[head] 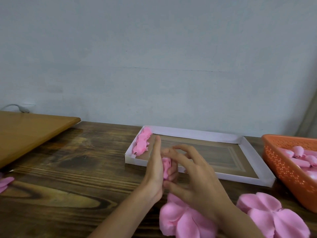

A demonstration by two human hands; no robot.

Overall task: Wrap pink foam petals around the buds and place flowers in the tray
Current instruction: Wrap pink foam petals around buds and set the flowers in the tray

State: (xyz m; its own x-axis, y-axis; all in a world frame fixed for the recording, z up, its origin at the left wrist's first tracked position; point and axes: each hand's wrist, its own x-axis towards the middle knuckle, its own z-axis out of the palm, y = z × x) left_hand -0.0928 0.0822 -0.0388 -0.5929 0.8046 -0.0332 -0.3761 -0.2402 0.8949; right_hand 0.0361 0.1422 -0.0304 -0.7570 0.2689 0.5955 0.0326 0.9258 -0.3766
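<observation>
Because the left hand (pixel 154 170) stands edge-on to the camera, only one straight finger shows plainly. Its other fingers are hidden, so I cannot tell whether it grips or merely presses. Both hands are together around the flower (pixel 166 166), which is held upright above the table (pixel 85 169), just in front of the tray's near-left rim. The right hand (pixel 193 177) is slightly blurred. It curls round the flower, thumb at its base and fingertips arched over its top. Most of the flower is covered, leaving only a pink strip between the palms.

A petal sheet (pixel 183 219) lies near, partly under the right forearm, and a second petal sheet (pixel 274 213) to its right is cut off by the bottom edge. More pink petals (pixel 6 182) are clipped at the left edge. The orange basket (pixel 274 162) of buds (pixel 298 150) runs out of frame on the right, close beside the tray (pixel 197 133). A light wooden board (pixel 34 133) is cut off at far left.

Finished flowers (pixel 142 141) fill only the tray's far-left corner, and brown floor shows across the rest. Dark wood lies open between the board and the hands.
</observation>
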